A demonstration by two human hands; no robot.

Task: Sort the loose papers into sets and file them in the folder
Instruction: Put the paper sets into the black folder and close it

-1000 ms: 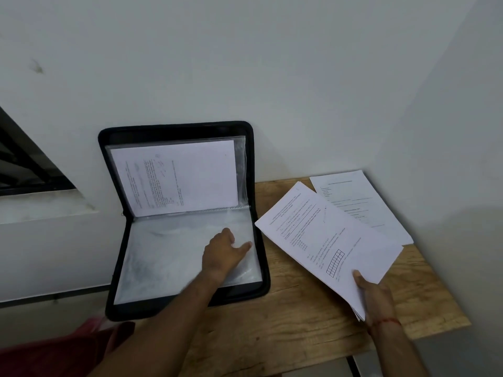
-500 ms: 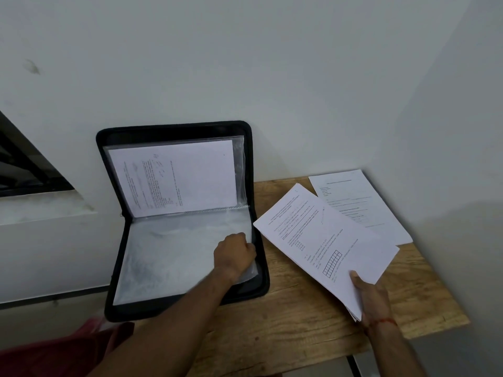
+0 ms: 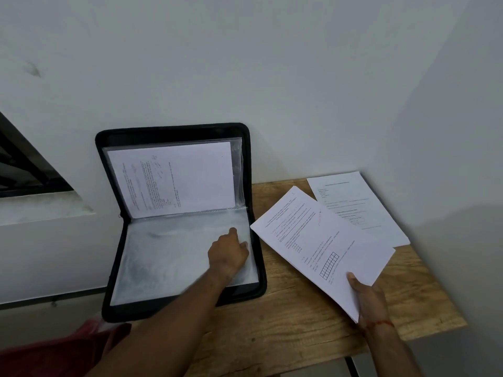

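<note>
Head view: right hand (image 3: pixel 366 300) pinches a sorted set of papers (image 3: pixel 324 248) above the table (image 3: pixel 285 327). Left hand (image 3: pixel 228 251), fingers curled, picks at the empty sleeve (image 3: pixel 168 257) edge in the open folder (image 3: pixel 174 221). Filing step; next, part the sleeve and slide the set in. One sheet (image 3: pixel 359 205) lies farther back.

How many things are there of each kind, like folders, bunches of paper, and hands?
Folders: 1, the black folder, open, leaning on the wall.
Paper lots: 3, the filed sheet in the upper sleeve, the held stack, the loose sheet on the table.
Hands: 2, the left hand on the lower sleeve, the right hand gripping the stack.
Total: 6.
</note>
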